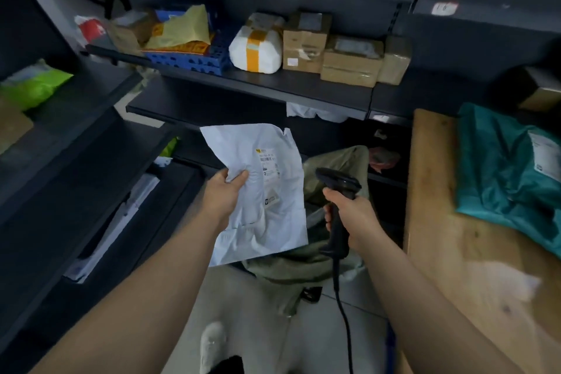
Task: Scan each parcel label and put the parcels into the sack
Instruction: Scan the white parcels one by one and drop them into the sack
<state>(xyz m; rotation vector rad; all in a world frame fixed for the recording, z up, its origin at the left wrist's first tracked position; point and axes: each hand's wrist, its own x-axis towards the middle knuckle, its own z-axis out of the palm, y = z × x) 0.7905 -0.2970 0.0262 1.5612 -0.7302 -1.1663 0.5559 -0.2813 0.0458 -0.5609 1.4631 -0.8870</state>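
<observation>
While the left grip (226, 191) pinches the parcel (273, 222) by its near edge, the label (268, 173) sits just left of the scanner (338, 181) clenched in the right grip (355, 212), with the sack (303, 264) right below both.

We see a crumpled white parcel (258, 200), label (268, 173) up; black scanner (337, 229) at its three o'clock, olive sack (291, 267) beneath both.

Left hand (223, 191) grips white parcel (261, 191); right hand (349, 212) holds scanner (338, 191).

wooden table (449, 252) bears a teal parcel (501, 167).
</observation>
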